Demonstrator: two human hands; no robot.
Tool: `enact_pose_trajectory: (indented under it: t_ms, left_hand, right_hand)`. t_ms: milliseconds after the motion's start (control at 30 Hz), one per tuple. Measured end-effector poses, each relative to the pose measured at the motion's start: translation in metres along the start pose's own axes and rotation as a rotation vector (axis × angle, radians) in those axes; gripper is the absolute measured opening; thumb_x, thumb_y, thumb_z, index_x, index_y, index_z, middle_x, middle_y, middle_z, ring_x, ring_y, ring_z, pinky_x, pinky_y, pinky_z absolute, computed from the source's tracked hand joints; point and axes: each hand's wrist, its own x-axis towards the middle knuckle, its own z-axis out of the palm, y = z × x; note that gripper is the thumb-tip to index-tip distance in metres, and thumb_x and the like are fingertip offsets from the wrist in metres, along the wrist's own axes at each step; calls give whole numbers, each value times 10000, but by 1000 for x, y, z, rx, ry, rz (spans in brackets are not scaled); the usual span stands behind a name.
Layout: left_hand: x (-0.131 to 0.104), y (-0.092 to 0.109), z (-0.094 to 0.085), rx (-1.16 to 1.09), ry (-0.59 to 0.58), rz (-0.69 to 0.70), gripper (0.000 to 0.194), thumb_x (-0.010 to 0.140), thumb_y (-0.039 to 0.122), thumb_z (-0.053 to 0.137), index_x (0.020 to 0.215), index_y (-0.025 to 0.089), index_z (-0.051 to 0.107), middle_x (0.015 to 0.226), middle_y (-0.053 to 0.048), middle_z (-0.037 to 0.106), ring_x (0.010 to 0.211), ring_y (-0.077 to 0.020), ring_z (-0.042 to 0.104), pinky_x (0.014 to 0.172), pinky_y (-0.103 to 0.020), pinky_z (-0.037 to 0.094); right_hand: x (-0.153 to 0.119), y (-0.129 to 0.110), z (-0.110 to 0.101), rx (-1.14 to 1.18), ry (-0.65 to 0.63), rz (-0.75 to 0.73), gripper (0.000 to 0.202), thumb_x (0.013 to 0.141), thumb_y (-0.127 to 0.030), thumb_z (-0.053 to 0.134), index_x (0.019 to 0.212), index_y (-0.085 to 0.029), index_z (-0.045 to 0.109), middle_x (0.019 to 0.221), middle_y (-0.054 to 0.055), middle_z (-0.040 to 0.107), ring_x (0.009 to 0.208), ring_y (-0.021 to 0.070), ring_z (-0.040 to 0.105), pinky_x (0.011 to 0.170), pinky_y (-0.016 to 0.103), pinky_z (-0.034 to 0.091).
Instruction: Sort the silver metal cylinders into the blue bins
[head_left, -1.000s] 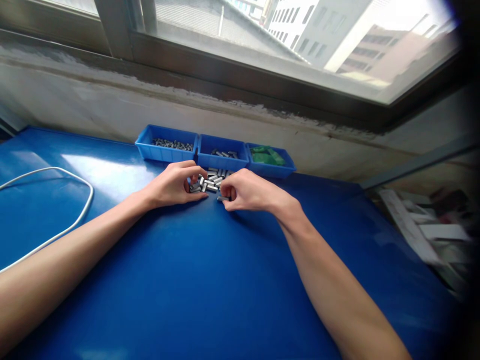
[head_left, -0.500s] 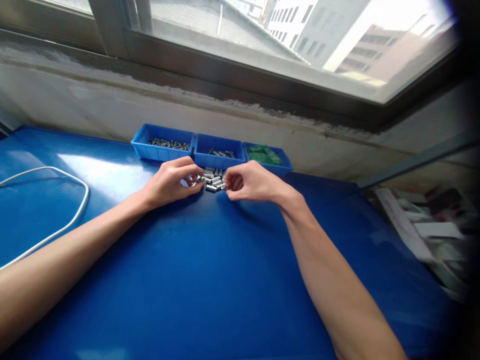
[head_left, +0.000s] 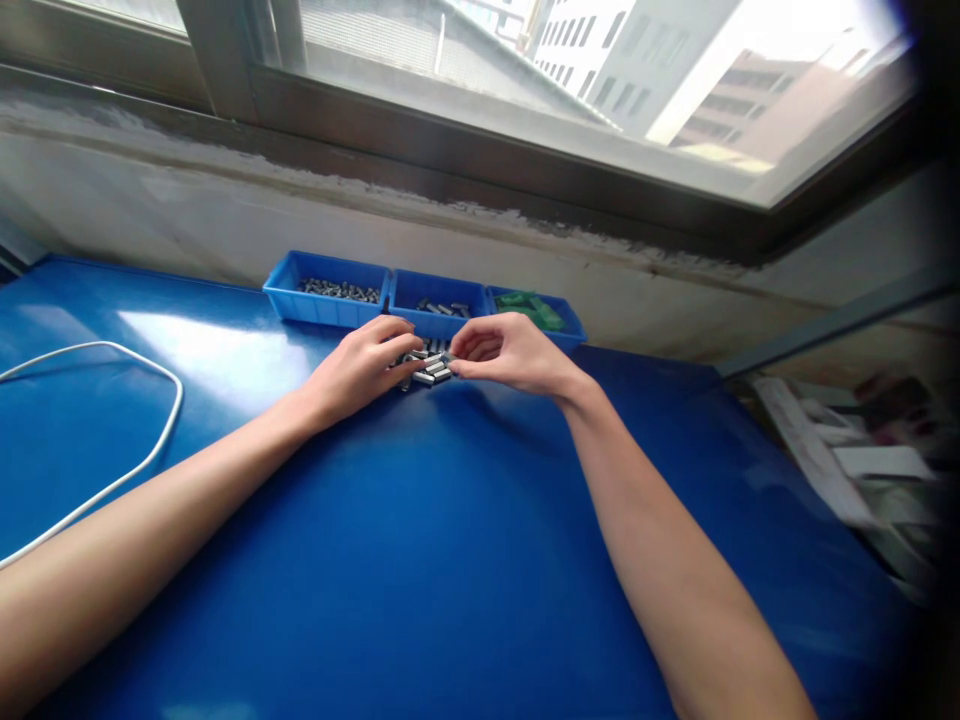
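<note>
Several small silver metal cylinders (head_left: pixel 435 372) lie in a pile on the blue table (head_left: pixel 420 520), in front of the bins. My left hand (head_left: pixel 367 362) rests at the pile's left side, palm down, its curved fingers apart and reaching over some cylinders; whether it grips any is hidden. At the right side of the pile, my right hand (head_left: pixel 506 350) is closed in a pinch, thumb against fingertips. A small metal piece seems to show at those fingertips, too small to make out.
Behind the pile stand three blue bins: the left one (head_left: pixel 315 312) with small metal parts, the middle one (head_left: pixel 420 322) with metal cylinders, the right one (head_left: pixel 574 330) with green pieces. A white cable (head_left: pixel 169 420) curves at the left. Papers (head_left: pixel 881 462) lie beyond the right edge.
My left hand has moved slightly right, over the pile's left part, and its pinch has loosened; the pieces that showed at its fingertips are mostly covered. My right hand has shifted up slightly.
</note>
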Motion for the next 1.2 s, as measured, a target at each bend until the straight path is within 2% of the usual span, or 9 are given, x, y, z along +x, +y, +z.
enact_pose_trajectory:
  t_ms: [167, 367, 533, 667, 767, 833, 933, 1033, 1200]
  left_hand:
    - [-4, -1, -8, 113, -46, -20, 252, 920, 387, 708, 1069, 183, 718, 1040, -106, 668, 972, -254, 597, 848, -385, 538]
    - [-5, 4, -11, 91, -116, -120, 288, 939, 413, 682, 1075, 161, 713, 973, -72, 636, 786, -185, 620, 690, -296, 495]
    - [-7, 2, -7, 28, -100, -139, 242, 962, 380, 651, 1071, 172, 709, 938, -56, 651, 765, -167, 637, 694, -275, 487]
    - [-7, 0, -5, -15, -82, -158, 178, 971, 302, 622, 1072, 179, 702, 924, -43, 670, 716, -138, 624, 672, -255, 483]
    - [-7, -1, -5, -28, -66, -178, 155, 958, 265, 620, 1048, 175, 708, 905, -40, 676, 688, -128, 617, 664, -251, 484]
    - [-6, 0, -5, -40, -47, -194, 158, 937, 265, 642, 1035, 170, 720, 891, -40, 680, 675, -125, 616, 661, -251, 489]
    - [-5, 0, -4, -61, -15, -205, 173, 906, 264, 670, 1028, 162, 739, 879, -45, 691, 654, -122, 616, 647, -250, 495]
    - [-3, 1, -4, -66, 17, -193, 148, 908, 246, 652, 983, 163, 749, 815, -37, 696, 620, -116, 608, 630, -246, 497]
    - [0, 3, -9, -181, 88, -227, 145, 897, 276, 676, 922, 158, 756, 782, -45, 729, 631, -125, 642, 640, -253, 534]
  right_hand:
    - [-1, 4, -1, 148, -10, 24, 258, 721, -362, 842, 879, -173, 766, 803, 33, 762, 735, 170, 709, 712, 278, 570]
    - [1, 12, 3, 314, 87, 42, 323, 690, -394, 892, 904, -174, 792, 808, 42, 767, 693, 158, 690, 673, 280, 563]
    - [9, 20, 11, 438, 259, 30, 361, 627, -391, 930, 895, -191, 796, 855, 46, 780, 769, 187, 725, 759, 331, 596]
    - [16, 26, 15, 538, 478, 59, 343, 625, -357, 922, 892, -192, 786, 872, 59, 789, 867, 215, 753, 876, 374, 597]
    - [18, 27, 16, 582, 611, 46, 343, 644, -311, 896, 941, -193, 772, 957, 74, 796, 998, 241, 755, 954, 389, 584]
    - [19, 27, 16, 553, 654, 38, 373, 655, -277, 875, 1002, -203, 758, 1051, 79, 790, 1065, 250, 744, 994, 404, 575]
    - [18, 22, 16, 456, 670, 30, 390, 682, -252, 844, 1056, -208, 740, 1136, 86, 773, 1118, 252, 727, 1037, 419, 560]
    - [18, 15, 18, 376, 635, 14, 289, 727, -291, 813, 990, -194, 744, 1069, 90, 783, 1099, 257, 733, 1008, 412, 579]
    - [15, 6, 25, 322, 434, 39, 242, 774, -369, 780, 904, -171, 734, 906, 81, 779, 853, 231, 770, 810, 365, 625]
